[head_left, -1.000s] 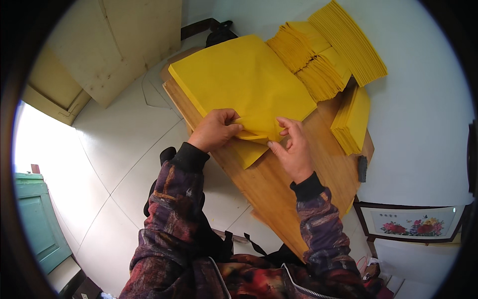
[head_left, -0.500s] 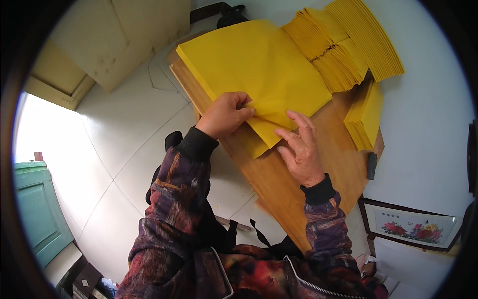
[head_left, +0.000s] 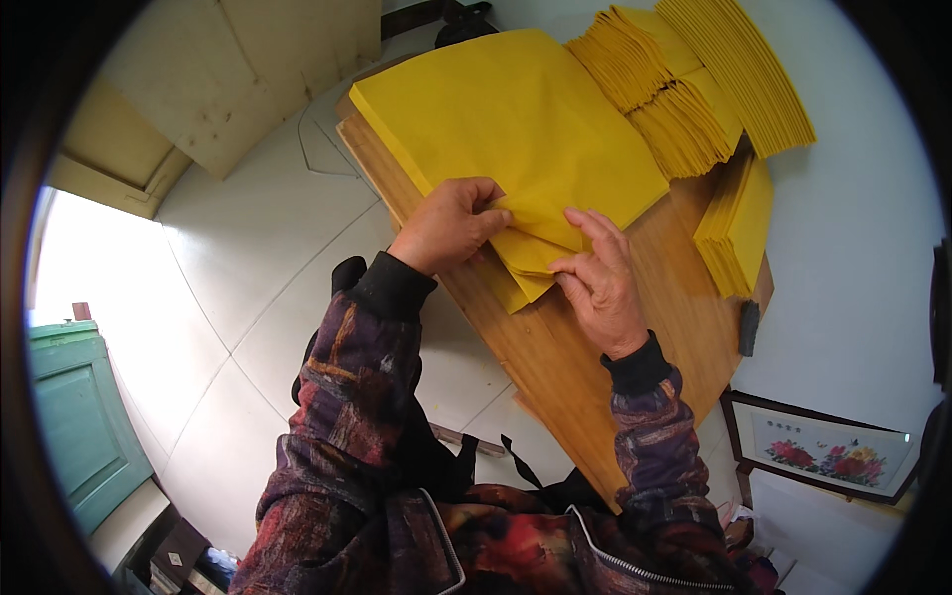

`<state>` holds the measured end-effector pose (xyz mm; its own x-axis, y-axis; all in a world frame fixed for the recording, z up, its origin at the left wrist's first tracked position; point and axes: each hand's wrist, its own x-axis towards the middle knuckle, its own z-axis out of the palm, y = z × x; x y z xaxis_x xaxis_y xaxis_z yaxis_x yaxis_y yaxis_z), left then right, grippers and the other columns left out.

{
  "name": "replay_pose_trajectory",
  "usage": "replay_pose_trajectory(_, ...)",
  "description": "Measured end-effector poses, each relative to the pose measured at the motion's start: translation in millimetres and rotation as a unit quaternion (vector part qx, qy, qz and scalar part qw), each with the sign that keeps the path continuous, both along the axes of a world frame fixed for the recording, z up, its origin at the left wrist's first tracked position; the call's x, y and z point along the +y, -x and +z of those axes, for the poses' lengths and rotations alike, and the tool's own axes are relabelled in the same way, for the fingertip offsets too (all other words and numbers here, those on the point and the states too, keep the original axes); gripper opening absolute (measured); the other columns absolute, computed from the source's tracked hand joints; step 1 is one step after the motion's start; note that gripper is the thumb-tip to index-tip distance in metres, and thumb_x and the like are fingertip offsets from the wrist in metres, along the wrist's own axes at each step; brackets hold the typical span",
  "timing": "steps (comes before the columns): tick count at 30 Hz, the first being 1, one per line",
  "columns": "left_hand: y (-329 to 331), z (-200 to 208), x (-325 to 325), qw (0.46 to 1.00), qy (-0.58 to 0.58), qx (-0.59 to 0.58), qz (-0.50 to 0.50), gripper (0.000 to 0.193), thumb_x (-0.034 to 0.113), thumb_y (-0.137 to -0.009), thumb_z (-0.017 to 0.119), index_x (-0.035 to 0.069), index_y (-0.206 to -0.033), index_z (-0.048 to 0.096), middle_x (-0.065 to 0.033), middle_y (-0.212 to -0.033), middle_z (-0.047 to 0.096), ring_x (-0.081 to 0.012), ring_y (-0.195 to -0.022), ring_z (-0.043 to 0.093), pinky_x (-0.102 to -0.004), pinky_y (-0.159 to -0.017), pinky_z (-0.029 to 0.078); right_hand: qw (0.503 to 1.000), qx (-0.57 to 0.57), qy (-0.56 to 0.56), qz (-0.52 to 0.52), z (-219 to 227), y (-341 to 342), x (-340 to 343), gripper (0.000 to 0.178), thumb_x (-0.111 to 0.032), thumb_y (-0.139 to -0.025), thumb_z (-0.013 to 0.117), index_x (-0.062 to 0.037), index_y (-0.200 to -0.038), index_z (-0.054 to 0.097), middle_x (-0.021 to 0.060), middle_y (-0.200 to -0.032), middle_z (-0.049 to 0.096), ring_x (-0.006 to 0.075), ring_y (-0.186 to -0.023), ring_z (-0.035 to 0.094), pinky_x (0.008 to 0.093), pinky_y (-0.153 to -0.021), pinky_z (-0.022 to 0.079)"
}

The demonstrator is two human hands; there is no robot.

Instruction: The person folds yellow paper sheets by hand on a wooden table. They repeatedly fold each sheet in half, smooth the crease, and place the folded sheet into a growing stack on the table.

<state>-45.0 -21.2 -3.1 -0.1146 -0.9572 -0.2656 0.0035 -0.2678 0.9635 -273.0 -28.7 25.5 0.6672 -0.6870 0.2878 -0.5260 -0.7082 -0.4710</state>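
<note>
A stack of large yellow sheets [head_left: 506,119], paper or thin cloth, lies across the far end of the wooden table [head_left: 575,377]. My left hand [head_left: 446,228] pinches the near left edge of the top sheet between thumb and fingers. To its right, my right hand [head_left: 605,288] has thumb and index finger closed on the lifted near corner of that sheet, with the other fingers resting over it. Between my hands the corner is raised in folds, and lower layers stick out beneath it.
Bundles of folded yellow sheets [head_left: 684,119] stand against the wall at the far right, with a smaller folded bundle [head_left: 736,228] nearer. A dark grey block [head_left: 749,327] sits at the table's right edge. A framed flower picture [head_left: 823,446] leans at the lower right.
My right hand's thumb and index finger have closed on the sheet's corner, where they were apart before. My left hand keeps its pinch in nearly the same place.
</note>
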Motion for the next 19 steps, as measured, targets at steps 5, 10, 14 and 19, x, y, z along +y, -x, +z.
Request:
replay_pose_trajectory(5,-1,2,0,1.0,-0.006,-0.018,-0.016,0.022,0.019,-0.092,0.058,0.0,-0.101,0.062,0.0002,-0.082,0.061,-0.0061,-0.062,0.054,-0.0211,-0.055,0.048,0.995,-0.058,-0.085,-0.02,-6,2,-10,0.013,0.001,-0.075,0.068,-0.0029,-0.085,0.06,0.0187,-0.137,0.046,0.0327,-0.124,0.044,0.0362,-0.1,0.037)
replay_pose_trajectory(10,-5,1,-1,1.0,-0.004,-0.008,-0.03,0.023,0.02,-0.092,0.057,-0.001,-0.102,0.062,-0.0003,-0.083,0.061,-0.0059,-0.064,0.055,-0.0208,-0.055,0.048,0.964,-0.116,-0.238,-0.034,-5,5,-20,0.01,-0.002,-0.08,0.068,-0.0025,-0.083,0.059,0.0164,-0.14,0.043,0.0158,-0.102,0.054,0.0282,-0.086,0.044)
replay_pose_trajectory(14,-11,-5,0,0.997,0.028,0.046,-0.062,0.026,0.017,-0.089,0.058,-0.002,-0.107,0.059,-0.0029,-0.087,0.063,-0.0089,-0.07,0.058,-0.023,-0.062,0.049,0.954,-0.121,-0.27,-0.045,-6,8,-25,0.009,-0.004,-0.082,0.068,-0.0031,-0.083,0.059,0.0144,-0.142,0.041,0.0087,-0.089,0.054,0.0242,-0.078,0.046)
replay_pose_trajectory(19,-16,-20,-5,0.988,0.062,0.077,-0.123,0.036,0.013,-0.086,0.063,-0.002,-0.118,0.055,-0.0066,-0.108,0.065,-0.0131,-0.097,0.061,-0.0227,-0.086,0.048,0.953,-0.114,-0.273,-0.064,-10,9,-27,0.008,-0.006,-0.084,0.069,-0.005,-0.085,0.06,0.0145,-0.142,0.041,0.0081,-0.088,0.054,0.0232,-0.078,0.046)
